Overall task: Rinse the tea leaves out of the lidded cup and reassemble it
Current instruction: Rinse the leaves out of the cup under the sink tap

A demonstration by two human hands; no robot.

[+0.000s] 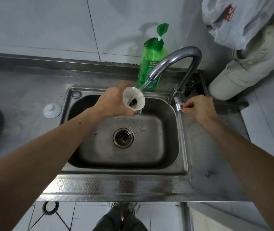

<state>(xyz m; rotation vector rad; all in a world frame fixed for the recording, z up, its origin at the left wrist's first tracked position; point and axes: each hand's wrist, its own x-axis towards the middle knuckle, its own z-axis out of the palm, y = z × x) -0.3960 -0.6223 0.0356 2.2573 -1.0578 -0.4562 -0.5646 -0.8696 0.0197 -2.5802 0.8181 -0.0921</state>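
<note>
At the bottom edge, the person's dark trouser legs and pale shoes [126,207] stand on a white tiled floor [89,215], with a round floor drain [50,207] to the left of them. Above that runs the dimpled front lip of the stainless steel bench [116,185], and set into it is the rectangular steel sink basin [98,147], its round strainer drain [123,137] near the middle and water droplets scattered just beyond it.

Both bare forearms reach forward over the basin. The left hand [111,101] is wrapped around the outside of a white flared porcelain cup [133,100], tilting it so the mouth faces the camera; a dark clump of wet tea leaves [133,102] sits deep inside. A thin stream of water [143,85] falls from the spout onto the cup's far rim, and water spills from the lower rim into the basin. The right hand [199,108] pinches the faucet's small lever at the basin's right edge, fingertips closed on it.

On the bench left of the basin, well apart from the cup, lies the white domed porcelain lid [52,110] with its knob up. Farther back, the curved chrome faucet [179,64] arches over the sink, with a green pump bottle of dish soap [151,64] standing behind it against the pale tiled wall [49,27]. A white plastic bag [237,20] hangs at upper right.
</note>
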